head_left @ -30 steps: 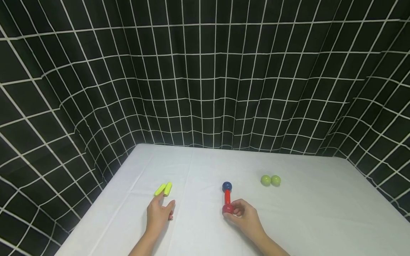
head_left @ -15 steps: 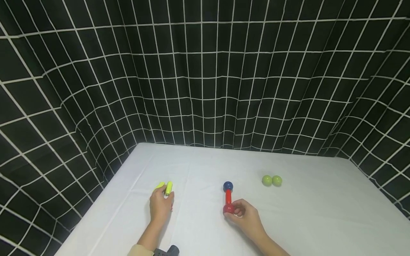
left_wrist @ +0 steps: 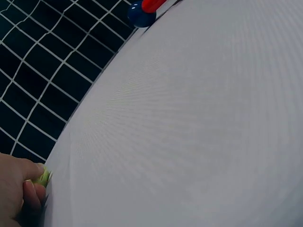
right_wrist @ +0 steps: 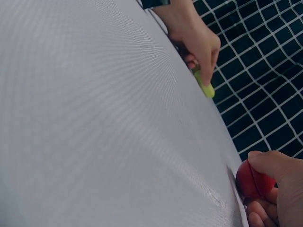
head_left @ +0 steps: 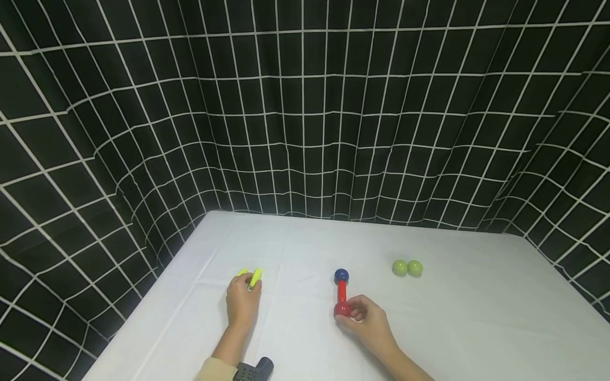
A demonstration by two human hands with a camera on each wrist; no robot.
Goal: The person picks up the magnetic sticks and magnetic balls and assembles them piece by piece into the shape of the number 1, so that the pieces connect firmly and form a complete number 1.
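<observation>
My left hand (head_left: 243,301) pinches a short yellow-green cylinder (head_left: 256,277), which leans slightly. Just beside it lies a second yellow-green cylinder (head_left: 242,271), partly hidden by the fingers. In the left wrist view only a bit of yellow-green (left_wrist: 43,177) shows between thumb and fingers. My right hand (head_left: 370,319) holds a red ball (head_left: 341,309) between thumb and fingers, low at the white table. From that ball a red stick (head_left: 341,291) runs away from me to a blue ball (head_left: 341,275), the three in one line. The right wrist view shows the red ball (right_wrist: 253,179) under the thumb.
Two light green balls (head_left: 407,268) sit side by side at the right on the white tablecloth (head_left: 305,338). Black cloth with a white grid (head_left: 324,106) surrounds the table's back and sides. A dark device (head_left: 254,370) is at my left wrist.
My left hand has reached forward over the yellow-green cylinders and its fingers have closed on the right one, which now tilts. The right hand keeps its hold on the red ball.
</observation>
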